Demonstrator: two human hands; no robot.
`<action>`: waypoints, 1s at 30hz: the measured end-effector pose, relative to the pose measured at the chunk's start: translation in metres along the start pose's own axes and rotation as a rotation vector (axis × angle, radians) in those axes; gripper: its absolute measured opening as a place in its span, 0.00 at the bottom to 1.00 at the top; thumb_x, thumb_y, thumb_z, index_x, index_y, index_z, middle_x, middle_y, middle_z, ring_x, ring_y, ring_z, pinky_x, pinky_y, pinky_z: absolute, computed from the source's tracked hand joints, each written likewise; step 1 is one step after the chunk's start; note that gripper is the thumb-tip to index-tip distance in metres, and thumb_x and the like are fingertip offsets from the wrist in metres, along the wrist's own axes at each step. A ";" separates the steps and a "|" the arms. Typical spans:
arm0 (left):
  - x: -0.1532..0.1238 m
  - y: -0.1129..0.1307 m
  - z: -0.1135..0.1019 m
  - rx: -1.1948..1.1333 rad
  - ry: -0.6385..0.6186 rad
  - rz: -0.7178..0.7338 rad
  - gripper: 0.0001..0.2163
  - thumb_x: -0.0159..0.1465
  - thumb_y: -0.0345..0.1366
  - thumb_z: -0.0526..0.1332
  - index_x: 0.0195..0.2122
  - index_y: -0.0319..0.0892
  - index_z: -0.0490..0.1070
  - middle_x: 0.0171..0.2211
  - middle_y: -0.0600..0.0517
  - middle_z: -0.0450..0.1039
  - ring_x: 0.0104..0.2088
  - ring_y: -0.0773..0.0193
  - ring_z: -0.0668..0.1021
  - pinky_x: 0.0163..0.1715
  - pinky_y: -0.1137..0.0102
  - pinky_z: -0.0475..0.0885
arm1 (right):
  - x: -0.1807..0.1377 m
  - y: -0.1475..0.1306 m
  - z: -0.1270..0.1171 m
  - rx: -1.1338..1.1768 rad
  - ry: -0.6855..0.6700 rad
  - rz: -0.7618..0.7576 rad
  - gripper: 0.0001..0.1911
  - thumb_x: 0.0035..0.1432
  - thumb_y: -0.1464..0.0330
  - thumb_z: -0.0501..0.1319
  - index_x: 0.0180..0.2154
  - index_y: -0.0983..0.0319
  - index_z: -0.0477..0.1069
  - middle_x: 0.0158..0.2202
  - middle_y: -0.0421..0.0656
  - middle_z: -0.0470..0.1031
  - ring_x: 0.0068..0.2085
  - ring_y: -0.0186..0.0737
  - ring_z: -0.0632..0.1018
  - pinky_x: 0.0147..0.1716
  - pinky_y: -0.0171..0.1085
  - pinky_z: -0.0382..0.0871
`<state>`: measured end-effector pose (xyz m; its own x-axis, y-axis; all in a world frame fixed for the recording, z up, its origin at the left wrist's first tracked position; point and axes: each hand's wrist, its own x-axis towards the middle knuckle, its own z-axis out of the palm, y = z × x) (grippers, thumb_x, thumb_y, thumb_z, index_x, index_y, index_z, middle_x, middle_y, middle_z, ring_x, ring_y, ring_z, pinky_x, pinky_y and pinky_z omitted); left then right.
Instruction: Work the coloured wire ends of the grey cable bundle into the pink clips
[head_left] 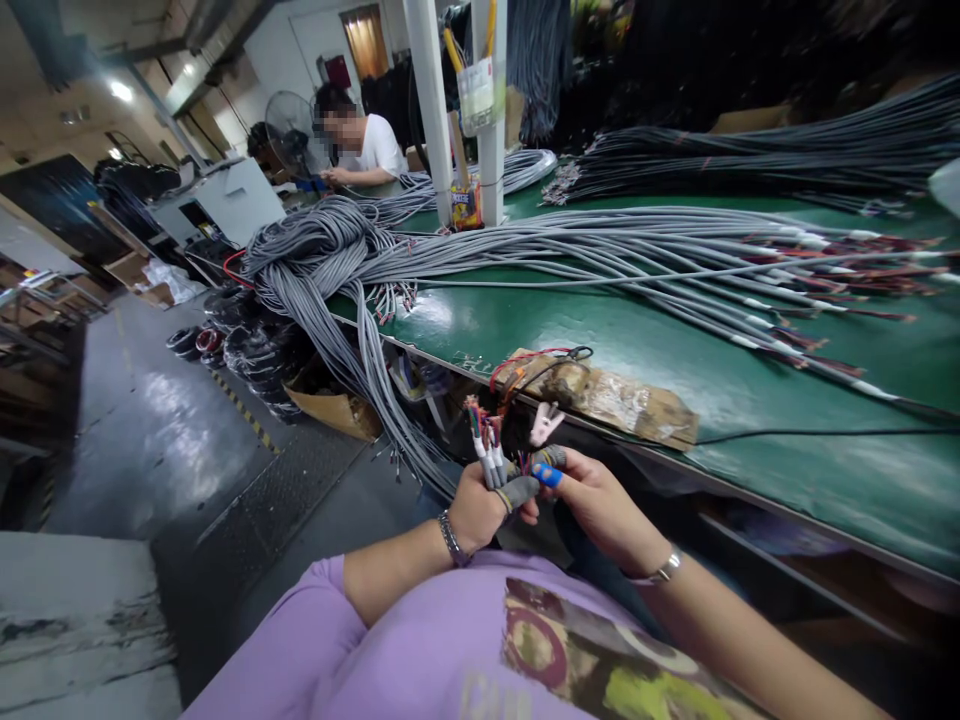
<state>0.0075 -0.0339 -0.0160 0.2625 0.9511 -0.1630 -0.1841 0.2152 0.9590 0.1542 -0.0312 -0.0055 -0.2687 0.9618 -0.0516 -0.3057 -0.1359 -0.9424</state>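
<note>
My left hand is closed round a small bunch of grey cables whose stripped, coloured wire ends point up. A grey finger cot covers one of its fingers. My right hand is right beside it, fingers pinched at the same bunch, with a blue finger cot on one fingertip. Both hands hover just below the front edge of the green workbench. A metal bracelet sits on each wrist.
A brown cardboard pad with red and black wires and a clip lies on the bench edge just above my hands. Long grey cable bundles cover the bench and hang off its left end. White posts stand behind. A person in white works far off.
</note>
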 end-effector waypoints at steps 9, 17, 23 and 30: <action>0.000 0.003 -0.003 -0.031 -0.024 0.022 0.20 0.52 0.50 0.68 0.18 0.37 0.71 0.15 0.50 0.70 0.15 0.69 0.71 0.18 0.73 0.67 | 0.006 0.010 -0.005 0.126 0.091 0.083 0.14 0.47 0.61 0.71 0.22 0.62 0.71 0.18 0.37 0.68 0.20 0.32 0.67 0.22 0.34 0.62; 0.006 0.012 0.011 -0.163 0.178 0.065 0.20 0.49 0.50 0.70 0.17 0.36 0.70 0.15 0.52 0.69 0.14 0.71 0.69 0.18 0.73 0.68 | 0.028 0.010 -0.021 0.381 0.150 0.239 0.18 0.53 0.52 0.65 0.33 0.61 0.75 0.29 0.43 0.76 0.27 0.35 0.75 0.28 0.34 0.72; 0.015 0.013 0.020 -0.174 0.189 0.043 0.20 0.47 0.50 0.70 0.18 0.37 0.69 0.14 0.53 0.68 0.14 0.71 0.69 0.18 0.72 0.69 | 0.041 0.008 -0.014 0.386 0.073 0.070 0.20 0.54 0.50 0.63 0.33 0.61 0.74 0.29 0.43 0.76 0.28 0.38 0.75 0.28 0.38 0.71; 0.018 0.013 0.022 -0.140 0.183 0.011 0.21 0.46 0.52 0.70 0.18 0.37 0.68 0.14 0.53 0.68 0.14 0.70 0.69 0.18 0.72 0.69 | 0.044 0.008 -0.007 0.450 0.150 0.042 0.22 0.52 0.50 0.64 0.36 0.62 0.74 0.28 0.44 0.76 0.28 0.41 0.76 0.27 0.40 0.72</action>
<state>0.0309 -0.0188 -0.0014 0.0863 0.9751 -0.2042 -0.3192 0.2213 0.9215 0.1468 0.0114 -0.0179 -0.1642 0.9726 -0.1647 -0.6717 -0.2326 -0.7033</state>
